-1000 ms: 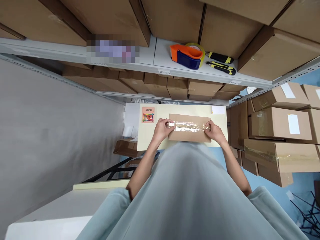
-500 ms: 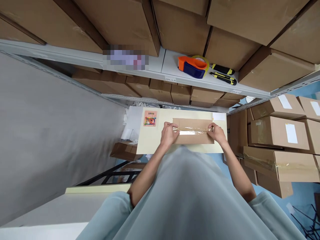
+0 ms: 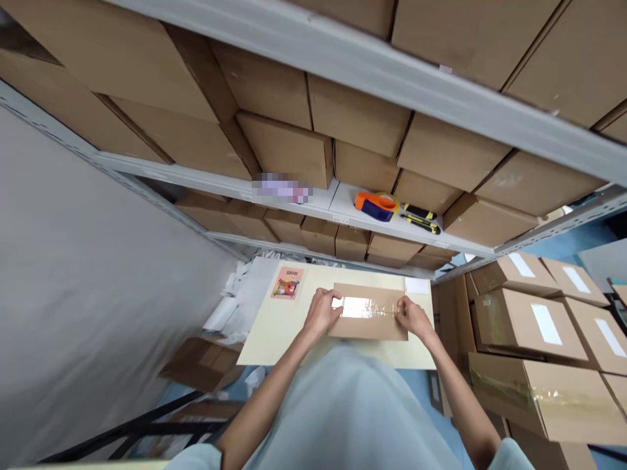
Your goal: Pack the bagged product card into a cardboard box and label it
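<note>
A flat brown cardboard box (image 3: 369,326) lies on a pale yellow table (image 3: 274,339) in front of me, with a strip of clear tape (image 3: 365,307) along its top. My left hand (image 3: 322,313) rests on the box's left end with its fingers curled down over the tape's end. My right hand (image 3: 410,314) is at the box's right end, fingers pressed on the other end of the tape. A small pink card (image 3: 287,283) with a colourful picture lies on the table to the left of the box.
An orange and blue tape dispenser (image 3: 376,205) and two yellow-black utility knives (image 3: 420,218) lie on the grey shelf (image 3: 313,205) behind the table. Cardboard boxes fill the shelves above and below. More boxes (image 3: 519,320) are stacked at the right. A grey wall stands at the left.
The camera has tilted up, so more shelving shows and the table sits lower in view. Both hands stay at the ends of the tape on the box.
</note>
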A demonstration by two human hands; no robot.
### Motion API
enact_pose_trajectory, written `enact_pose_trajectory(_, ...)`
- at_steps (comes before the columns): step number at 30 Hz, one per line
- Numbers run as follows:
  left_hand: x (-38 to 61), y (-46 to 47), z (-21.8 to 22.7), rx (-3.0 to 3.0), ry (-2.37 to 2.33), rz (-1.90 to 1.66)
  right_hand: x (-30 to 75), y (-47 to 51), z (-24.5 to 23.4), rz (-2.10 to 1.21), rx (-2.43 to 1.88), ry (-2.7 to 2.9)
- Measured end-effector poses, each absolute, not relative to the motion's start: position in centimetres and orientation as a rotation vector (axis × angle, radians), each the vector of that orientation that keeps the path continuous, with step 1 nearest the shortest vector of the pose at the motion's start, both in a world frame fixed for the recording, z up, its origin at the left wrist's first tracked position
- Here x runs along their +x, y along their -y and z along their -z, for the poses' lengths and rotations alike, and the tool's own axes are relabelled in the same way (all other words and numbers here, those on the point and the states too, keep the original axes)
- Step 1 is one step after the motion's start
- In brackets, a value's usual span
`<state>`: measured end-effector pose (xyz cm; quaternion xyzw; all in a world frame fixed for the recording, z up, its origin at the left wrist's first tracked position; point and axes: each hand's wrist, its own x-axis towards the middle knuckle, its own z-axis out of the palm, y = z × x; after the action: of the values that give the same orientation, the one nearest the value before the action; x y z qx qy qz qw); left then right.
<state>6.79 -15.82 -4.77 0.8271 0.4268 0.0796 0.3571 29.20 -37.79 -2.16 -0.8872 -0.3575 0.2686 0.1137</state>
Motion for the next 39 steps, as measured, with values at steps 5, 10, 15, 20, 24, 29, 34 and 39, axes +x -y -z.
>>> enact_pose_trajectory(5, 10.0, 14.3, 0.5, 2.305, -0.943, -0.412, 31.0, 35.5, -2.2, -0.566, -2.580, 1.317)
enact_pose_trajectory(10, 16.1, 11.1, -8.2, 2.406, -0.857, -0.683, 34.4, 27.9, -9.8, -0.123, -2.511, 1.507)
enact_pose_trajectory(15, 19.5, 9.7, -14.8, 2.443, -0.853, -0.761, 36.1, 18.2, -14.5, 0.054, -2.511, 1.609)
enact_pose_trajectory(20, 19.0, 10.5, -15.4, 2.474, -0.878, -0.665, 36.8, 12.7, -13.1, -0.068, -2.660, 1.587)
enact_pose_trajectory(24, 18.0, 11.2, -13.9, 2.438, -0.904, -0.649, 37.8, 11.8, -11.3, -0.120, -2.669, 1.569)
enact_pose_trajectory(29, 17.5, 11.9, -11.2, 2.305, -0.884, -0.673, 38.7, 12.3, -10.7, -0.141, -2.573, 1.597)
enact_pose_trajectory(34, 14.1, 13.8, -7.6, 2.018, -0.782, -0.890, 35.0, 17.7, -8.1, -0.295, -1.973, 1.357)
enact_pose_trajectory(39, 10.2, 18.2, -5.2, 1.818, -0.612, -0.999, 26.1, 26.2, -5.3, -0.661, -1.372, 0.962)
